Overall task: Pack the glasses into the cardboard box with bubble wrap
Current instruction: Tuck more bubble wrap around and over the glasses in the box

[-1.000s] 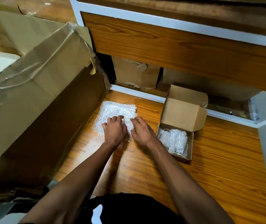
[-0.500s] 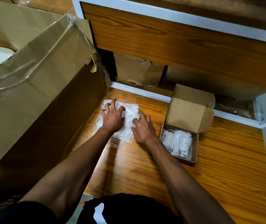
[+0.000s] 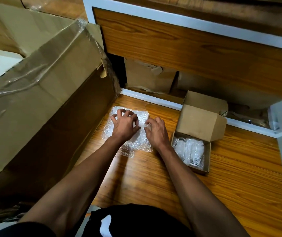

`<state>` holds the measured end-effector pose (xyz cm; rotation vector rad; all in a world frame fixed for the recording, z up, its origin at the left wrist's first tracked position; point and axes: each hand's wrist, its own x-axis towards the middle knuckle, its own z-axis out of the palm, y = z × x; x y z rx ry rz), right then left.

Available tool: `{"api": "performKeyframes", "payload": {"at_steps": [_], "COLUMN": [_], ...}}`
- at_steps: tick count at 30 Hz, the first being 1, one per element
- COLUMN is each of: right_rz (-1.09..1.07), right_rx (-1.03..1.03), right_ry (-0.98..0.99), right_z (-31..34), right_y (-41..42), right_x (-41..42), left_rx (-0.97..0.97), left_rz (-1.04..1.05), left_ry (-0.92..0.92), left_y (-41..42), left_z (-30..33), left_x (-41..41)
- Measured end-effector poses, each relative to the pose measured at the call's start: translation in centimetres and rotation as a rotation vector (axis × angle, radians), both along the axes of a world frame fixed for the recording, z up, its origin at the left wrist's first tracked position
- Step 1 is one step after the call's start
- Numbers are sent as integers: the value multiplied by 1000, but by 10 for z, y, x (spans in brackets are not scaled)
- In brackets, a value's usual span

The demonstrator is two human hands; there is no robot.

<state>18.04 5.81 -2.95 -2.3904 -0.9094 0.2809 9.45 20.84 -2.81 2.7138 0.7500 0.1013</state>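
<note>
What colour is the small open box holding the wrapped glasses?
Plain brown cardboard, unprinted, seen in the head view; the wrapped glasses inside look clear-white.

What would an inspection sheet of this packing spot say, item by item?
Surface: wooden floor, bare grain beside the work.
Job's things: bubble wrap sheet lies flat on the floor; small cardboard box stands open to its right, holding wrapped glasses.
Clutter: large cardboard box with loose clear tape along the left; torn cardboard under the furniture.
Hands: left hand rests curled fingers on the sheet; right hand pinches it.
Cables: nothing seen.
Surroundings: wooden panel with white trim behind.
</note>
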Motion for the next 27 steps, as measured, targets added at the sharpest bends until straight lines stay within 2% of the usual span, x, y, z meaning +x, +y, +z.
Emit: {"api": "performKeyframes", "payload": {"at_steps": [3,7,12,15,19,22,24,27], "right_rz": [-16,-105,-203,-253,-356,-424,-419,-345], "right_rx": [115,241,425,496,564,585,568,521], "right_ry": [101,382,589,705,748,722,728,873], "right_z": [6,24,41,45,45,42,43,63], "right_y": [-5,-17,-36,-46,-58,-70,-83,-105], "right_x": [5,11,21,27,31,36,39,35], "left_rx": [-52,-186,-898,-1078,-1288,-1354,-1281,-1264], "left_rz": [-10,36,115,240,341,305,310,332], "left_ry": [-92,-222,-447,-490,-488,-381,-341,-371], "left_y": [-4,-5,-6,-14,-28,-41,-48,-57], "left_z": [6,13,26,38,43,44,43,50], "left_x": [-4,-6,-6,-4,-3,-2,-2,1]}}
